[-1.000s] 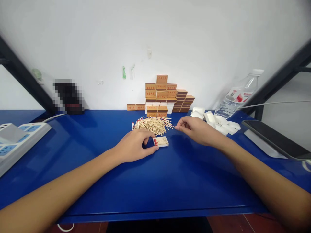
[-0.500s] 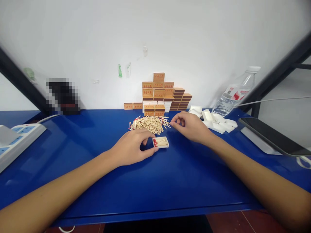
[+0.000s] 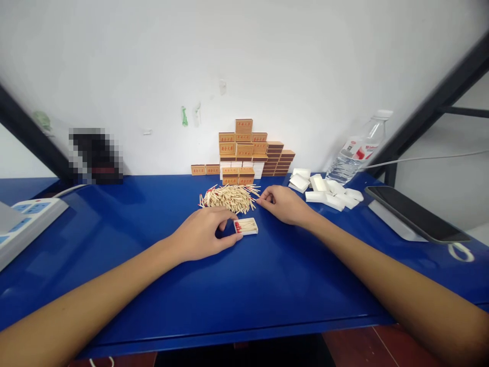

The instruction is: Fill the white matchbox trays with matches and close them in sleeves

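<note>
My left hand grips the left end of a small white matchbox tray between thumb and fingers. Red-tipped matches lie in the tray, heads to the left. Just behind it a loose pile of matches spreads over the blue table. My right hand is at the pile's right edge, thumb and forefinger pinched together by the match ends. Whatever the pinch holds is too small to make out.
Orange matchboxes are stacked against the wall behind the pile. White empty trays lie to the right, near a tilted water bottle and a phone on a stand. A power strip sits at the left.
The view has shifted slightly. My right hand has edged left and closer to the match pile. My left hand keeps its hold on the tray.
</note>
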The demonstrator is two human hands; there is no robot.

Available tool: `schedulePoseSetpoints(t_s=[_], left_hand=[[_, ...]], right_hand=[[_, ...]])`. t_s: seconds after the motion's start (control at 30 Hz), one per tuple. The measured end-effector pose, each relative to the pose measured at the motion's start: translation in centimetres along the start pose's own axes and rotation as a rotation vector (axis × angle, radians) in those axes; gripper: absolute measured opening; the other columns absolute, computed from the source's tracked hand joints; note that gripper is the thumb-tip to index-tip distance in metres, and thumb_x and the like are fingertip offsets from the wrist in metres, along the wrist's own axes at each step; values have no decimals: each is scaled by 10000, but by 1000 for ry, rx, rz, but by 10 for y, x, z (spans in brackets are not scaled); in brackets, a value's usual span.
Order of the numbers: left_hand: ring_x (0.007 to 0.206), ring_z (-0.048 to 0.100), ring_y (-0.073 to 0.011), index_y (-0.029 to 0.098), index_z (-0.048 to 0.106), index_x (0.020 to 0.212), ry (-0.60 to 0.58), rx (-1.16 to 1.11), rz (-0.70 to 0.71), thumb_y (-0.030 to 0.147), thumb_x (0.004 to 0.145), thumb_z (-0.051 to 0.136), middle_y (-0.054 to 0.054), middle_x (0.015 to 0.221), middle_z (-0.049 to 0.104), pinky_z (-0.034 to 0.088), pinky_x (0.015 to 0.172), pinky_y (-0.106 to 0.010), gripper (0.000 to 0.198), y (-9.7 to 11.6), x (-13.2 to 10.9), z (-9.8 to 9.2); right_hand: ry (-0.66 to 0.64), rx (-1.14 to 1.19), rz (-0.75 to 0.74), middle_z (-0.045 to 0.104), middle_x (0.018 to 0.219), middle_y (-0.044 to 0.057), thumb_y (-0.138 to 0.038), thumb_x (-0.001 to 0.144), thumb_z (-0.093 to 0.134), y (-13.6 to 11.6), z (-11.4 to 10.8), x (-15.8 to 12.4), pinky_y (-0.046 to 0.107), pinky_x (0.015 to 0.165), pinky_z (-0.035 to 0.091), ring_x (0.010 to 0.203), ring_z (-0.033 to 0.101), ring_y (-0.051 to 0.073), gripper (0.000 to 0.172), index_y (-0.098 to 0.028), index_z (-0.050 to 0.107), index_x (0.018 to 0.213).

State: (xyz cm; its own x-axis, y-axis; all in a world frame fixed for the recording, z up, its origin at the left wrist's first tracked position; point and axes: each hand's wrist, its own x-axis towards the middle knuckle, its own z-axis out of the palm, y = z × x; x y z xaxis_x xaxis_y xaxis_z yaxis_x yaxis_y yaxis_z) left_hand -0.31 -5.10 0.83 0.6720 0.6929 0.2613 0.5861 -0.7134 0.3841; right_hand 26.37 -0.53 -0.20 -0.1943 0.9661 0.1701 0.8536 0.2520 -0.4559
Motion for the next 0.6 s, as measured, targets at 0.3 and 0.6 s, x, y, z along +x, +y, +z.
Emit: schedulePoseSetpoints(t_s=[0.3, 0.6], left_hand=[[671, 520, -144, 206, 730, 1089, -11, 5, -7, 455, 945, 659, 0, 784, 602, 393, 608, -300, 297, 0, 0, 1], [666, 513, -142, 202, 732, 1073, -25, 10, -14, 463, 952, 646, 5, 770, 594, 389, 607, -299, 300, 1, 0, 0]], right_hand=[[34, 10, 35, 733, 812, 74, -353, 965, 569, -1, -5, -2, 349, 654, 448, 719, 641, 212, 218, -192, 675, 862], [44, -89, 91, 727, 779, 77, -472, 929, 643, -21, 1, -4, 346, 600, 401, 684, 635, 213, 340, -209, 692, 719]])
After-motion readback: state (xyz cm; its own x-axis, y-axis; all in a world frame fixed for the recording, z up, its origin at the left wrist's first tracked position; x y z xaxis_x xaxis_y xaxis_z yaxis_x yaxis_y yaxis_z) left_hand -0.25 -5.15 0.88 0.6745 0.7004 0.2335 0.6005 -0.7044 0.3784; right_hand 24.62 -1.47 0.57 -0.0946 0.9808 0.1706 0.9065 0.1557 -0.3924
